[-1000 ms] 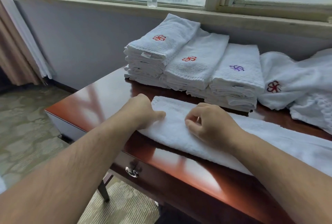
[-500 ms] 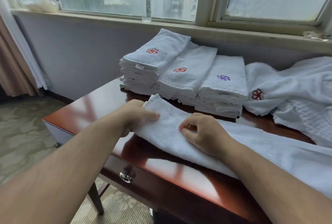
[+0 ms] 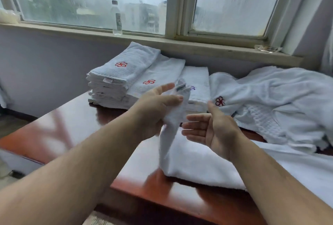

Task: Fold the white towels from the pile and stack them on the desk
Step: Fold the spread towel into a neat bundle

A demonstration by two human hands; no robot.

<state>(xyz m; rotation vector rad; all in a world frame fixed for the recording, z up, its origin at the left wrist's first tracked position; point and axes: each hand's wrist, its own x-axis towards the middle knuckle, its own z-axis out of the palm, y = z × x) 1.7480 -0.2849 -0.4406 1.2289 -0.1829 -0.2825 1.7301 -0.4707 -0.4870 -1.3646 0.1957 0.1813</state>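
Note:
A long white towel (image 3: 198,161) lies along the front of the red-brown desk (image 3: 63,129). Its left end is lifted off the desk and stands up, gripped in my left hand (image 3: 155,107). My right hand (image 3: 212,131) hovers just right of that raised end, palm toward it, fingers straight, holding nothing. Behind, folded white towels (image 3: 129,73) with red and purple emblems sit in overlapping stacks. The pile of unfolded white towels (image 3: 273,98) lies at the back right.
A windowsill (image 3: 180,44) runs behind the desk, with a clear plastic bottle (image 3: 117,19) standing on it. The desk's left edge drops to carpeted floor. Bare desk top shows at the left front.
My left hand has lifted the towel's left end up off the desk toward the right. My right hand has let go of the towel and opened beside it. The view tilted up.

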